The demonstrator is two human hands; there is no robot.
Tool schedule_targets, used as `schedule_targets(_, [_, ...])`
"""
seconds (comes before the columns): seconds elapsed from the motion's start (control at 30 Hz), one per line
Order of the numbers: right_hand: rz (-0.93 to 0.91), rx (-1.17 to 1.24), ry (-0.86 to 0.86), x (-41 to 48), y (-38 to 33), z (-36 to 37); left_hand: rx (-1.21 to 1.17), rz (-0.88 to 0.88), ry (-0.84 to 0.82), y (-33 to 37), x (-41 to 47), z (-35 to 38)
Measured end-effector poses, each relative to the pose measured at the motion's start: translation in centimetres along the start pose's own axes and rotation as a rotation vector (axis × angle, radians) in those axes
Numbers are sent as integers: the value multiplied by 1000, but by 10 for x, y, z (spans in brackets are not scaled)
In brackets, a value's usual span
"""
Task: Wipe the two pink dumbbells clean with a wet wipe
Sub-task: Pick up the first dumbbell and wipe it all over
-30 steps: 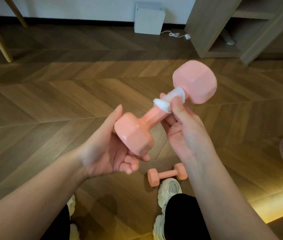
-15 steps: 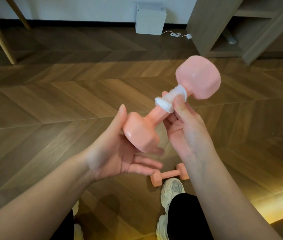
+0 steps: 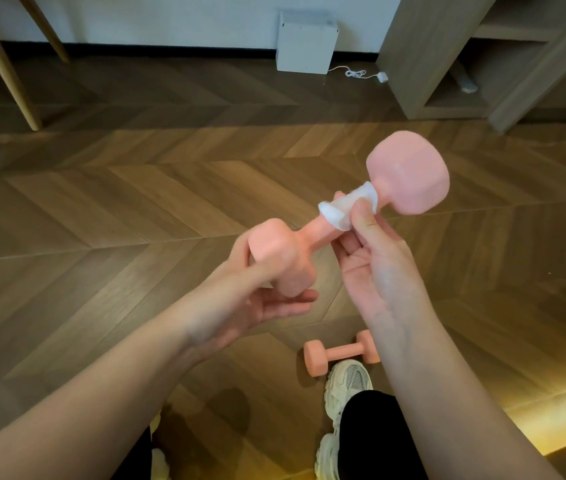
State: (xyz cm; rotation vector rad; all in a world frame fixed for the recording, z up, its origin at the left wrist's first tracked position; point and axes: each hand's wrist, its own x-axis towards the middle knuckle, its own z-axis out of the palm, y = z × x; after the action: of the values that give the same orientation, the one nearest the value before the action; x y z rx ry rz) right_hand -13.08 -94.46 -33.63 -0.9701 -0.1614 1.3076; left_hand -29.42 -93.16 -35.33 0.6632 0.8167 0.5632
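Pinching wet wipe point(image 3: 338, 211) round dumbbell point(image 3: 409, 174) handle with my right hand point(image 3: 375, 271); left hand point(image 3: 257, 306), fingers nearly straight, cradles the near head.

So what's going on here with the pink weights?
A person is cleaning one pink dumbbell, held up over the wooden floor. The right hand pinches a white wet wipe wrapped round the handle, close to the far head. The left hand, a little blurred, supports the near head on fairly straight fingers. The second dumbbell lies on the floor beside a white shoe, with no hand on it.
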Motion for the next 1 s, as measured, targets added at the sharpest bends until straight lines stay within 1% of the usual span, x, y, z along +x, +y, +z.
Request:
schedule_targets(0.03, [-1,4,5,0,2,-1,38,14,67,-1,1,-2])
schedule_targets(0.07, [3,-2,6,0,3,-1,82,2,89,0,1,-4])
schedule_targets(0.1, [10,-16,5,0,4,-2,132,-37,77,3,-1,-3])
schedule_targets(0.13, [21,-31,3,0,4,-2,176,-101,27,5,-3,-4])
schedule_targets(0.17, [31,-45,-4,0,5,-3,171,-191,-44,6,-5,-6])
schedule_targets(0.23, [43,-65,-25,1,5,-1,46,-348,-125,11,-6,-4])
schedule_targets(0.27, [42,-68,-33,0,4,1,-9,-360,-146,10,-5,-3])
schedule_targets(0.3, [35,-63,-36,0,4,3,-50,-327,-152,8,-3,-3])
schedule_targets(0.37, [10,-40,-32,-1,3,5,-60,-163,-125,3,-1,-6])
schedule_targets(0.43, [-5,-9,-15,-2,2,5,57,18,-15,-1,1,-9])
schedule_targets(0.47, [-8,-1,-3,-2,2,4,116,60,31,-2,1,-9])
schedule_targets(0.5, [-10,-2,5,-1,2,3,150,71,51,-2,1,-8])
schedule_targets(0.57, [-3,-15,-2,0,0,1,170,7,6,2,-1,-6])
schedule_targets(0.63, [19,-46,-16,2,-1,-1,131,-157,-91,7,-4,-5])
schedule_targets(0.67, [26,-59,-25,2,0,-1,68,-249,-108,10,-2,-3])
schedule_targets(0.7, [29,-65,-34,2,0,-1,4,-283,-114,10,0,-1])
schedule_targets(0.73, [26,-62,-38,2,1,0,-44,-254,-111,8,0,1])
schedule_targets(0.83, [9,-48,-47,2,4,0,-11,-46,-38,-1,5,-3])
schedule_targets(0.9, [15,-69,-66,2,4,0,17,6,27,-3,5,-5])
schedule_targets(1.0, [26,-151,-97,1,7,1,50,108,80,-5,1,-7])
